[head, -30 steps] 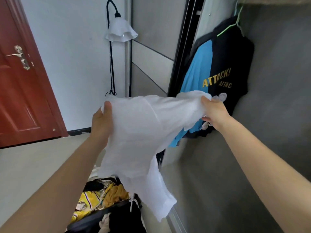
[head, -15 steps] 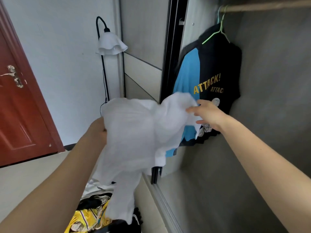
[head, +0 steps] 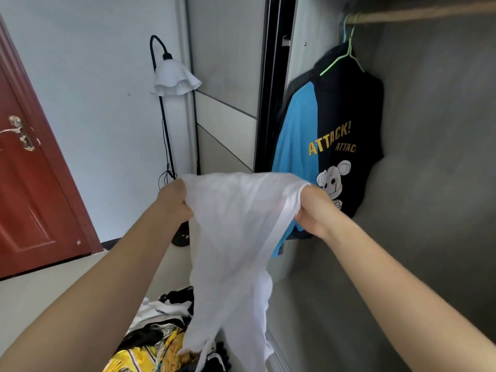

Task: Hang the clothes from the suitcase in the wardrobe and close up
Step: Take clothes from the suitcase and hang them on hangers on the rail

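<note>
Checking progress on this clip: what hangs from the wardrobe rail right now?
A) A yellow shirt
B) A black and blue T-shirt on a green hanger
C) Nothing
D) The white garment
B: the black and blue T-shirt hangs from the rail on a green hanger, while the left hand and right hand grip the white garment lower down.

Pale floor [head: 53, 291] with a jumbled clothes heap [head: 158, 334] and a dark lamp base [head: 180, 237].
</note>
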